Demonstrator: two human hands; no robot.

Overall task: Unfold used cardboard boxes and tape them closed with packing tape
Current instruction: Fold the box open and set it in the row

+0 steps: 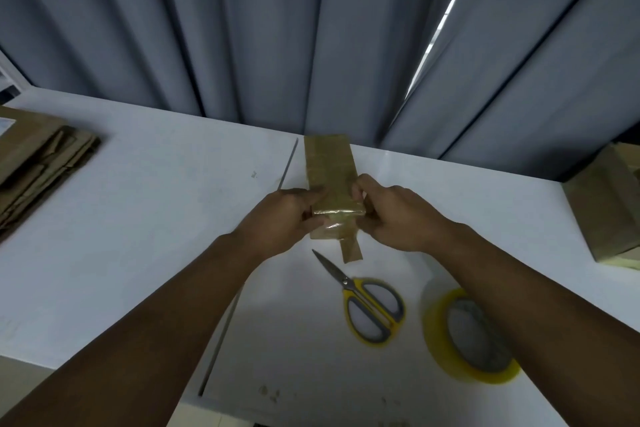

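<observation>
One narrow cardboard box [329, 166] is held just above the white surface [156, 218], near its middle, with its long side pointing away from the person. Its near end is gripped from both sides: the left hand [287, 215] is curled round the left corner and the right hand [391, 215] round the right corner, with the fingers pinched on the cardboard. The box is already unfolded into shape, and glossy tape can be seen across its top and over the near end. A loose tail of tape [351, 250] hangs below that end and has not yet been pressed down, so this box is judged to be nearly closed, with only the smoothing of the tail left. One pair of yellow-handled scissors [367, 302] lies just beneath the box, and one roll of packing tape [467, 333] lies beside it to the right. At the left edge one stack of flattened boxes [38, 163] is waiting, so more work is judged to remain; its layers are too blurred to be counted. At the right edge made-up boxes [606, 204] are cut off by the frame; at least one is seen.
</observation>
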